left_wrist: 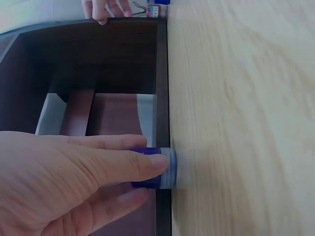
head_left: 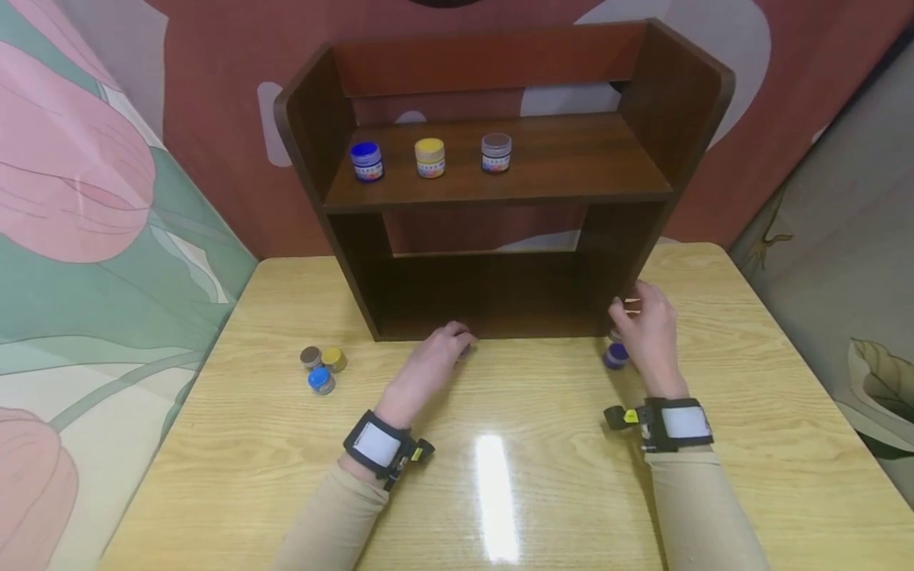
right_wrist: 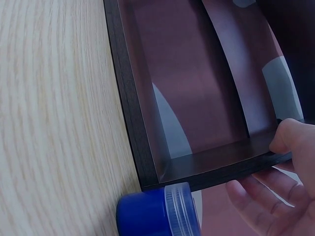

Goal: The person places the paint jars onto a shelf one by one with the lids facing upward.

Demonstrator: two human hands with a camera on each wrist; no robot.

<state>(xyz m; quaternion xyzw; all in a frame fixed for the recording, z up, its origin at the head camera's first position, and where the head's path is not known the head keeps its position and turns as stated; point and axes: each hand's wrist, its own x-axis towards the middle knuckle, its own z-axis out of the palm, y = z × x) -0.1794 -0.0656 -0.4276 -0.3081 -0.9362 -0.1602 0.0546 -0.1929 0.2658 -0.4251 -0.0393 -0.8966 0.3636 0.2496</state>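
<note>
My left hand (head_left: 432,361) is at the shelf's lower front edge. It pinches a small paint jar (left_wrist: 168,168), blue-violet and clear, between thumb and fingers, with the jar overlapping the bottom board in the left wrist view. From above, the hand mostly hides that jar. My right hand (head_left: 648,329) grips the right side panel of the dark brown wooden shelf (right_wrist: 221,175), thumb at the inner side and fingers outside. Close below that hand stands a dark blue paint jar (head_left: 616,355) with a ribbed clear band, and another jar behind it is partly hidden.
On the upper board stand a blue jar (head_left: 367,162), a yellow jar (head_left: 430,158) and a brown-topped jar (head_left: 496,152). Left on the wooden table (head_left: 557,476) are a brown jar (head_left: 311,357), a yellow jar (head_left: 333,359) and a bright blue jar (head_left: 321,381), grouped together.
</note>
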